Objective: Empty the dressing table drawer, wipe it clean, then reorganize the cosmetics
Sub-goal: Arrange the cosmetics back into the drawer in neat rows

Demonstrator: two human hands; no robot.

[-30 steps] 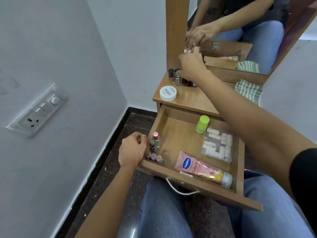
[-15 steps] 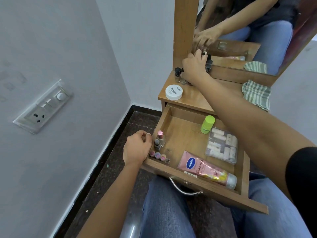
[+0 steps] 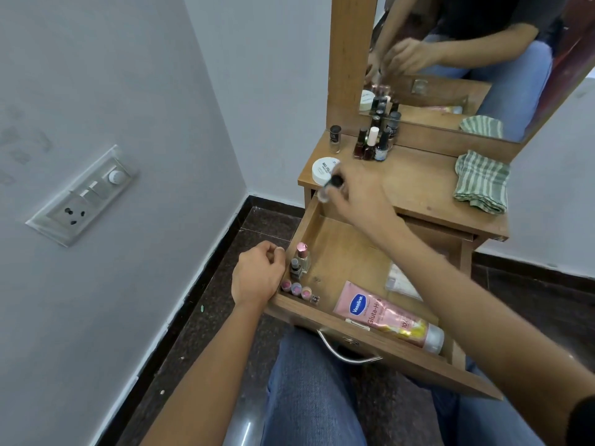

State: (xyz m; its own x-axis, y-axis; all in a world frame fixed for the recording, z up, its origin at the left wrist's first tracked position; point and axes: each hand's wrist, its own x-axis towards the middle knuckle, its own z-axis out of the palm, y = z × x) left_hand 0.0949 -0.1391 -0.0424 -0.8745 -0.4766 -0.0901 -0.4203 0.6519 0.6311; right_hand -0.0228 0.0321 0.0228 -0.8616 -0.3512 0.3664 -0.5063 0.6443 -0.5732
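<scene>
The wooden drawer (image 3: 370,336) is pulled out over my lap. My left hand (image 3: 257,273) grips its left wall. Inside, along that wall, stand small polish bottles (image 3: 299,262) and a row of tiny pink-capped pots (image 3: 297,289). A pink Vaseline tube (image 3: 386,317) lies near the front and a clear packet (image 3: 402,281) shows under my right arm. My right hand (image 3: 357,194) holds a small black-capped nail polish bottle (image 3: 331,185) above the drawer's back left corner. On the table top stand a cluster of polish bottles (image 3: 373,143), one bottle apart (image 3: 335,138) and a white jar (image 3: 322,170).
A folded green striped cloth (image 3: 481,181) lies on the right of the table top. The mirror (image 3: 467,66) rises behind it. A grey wall with a switch panel (image 3: 83,194) is close on the left; dark floor lies beside my knees.
My right hand has come down from the bottle cluster by the mirror toward the drawer, now holding a small bottle. My left hand has stayed on the drawer's left wall.
</scene>
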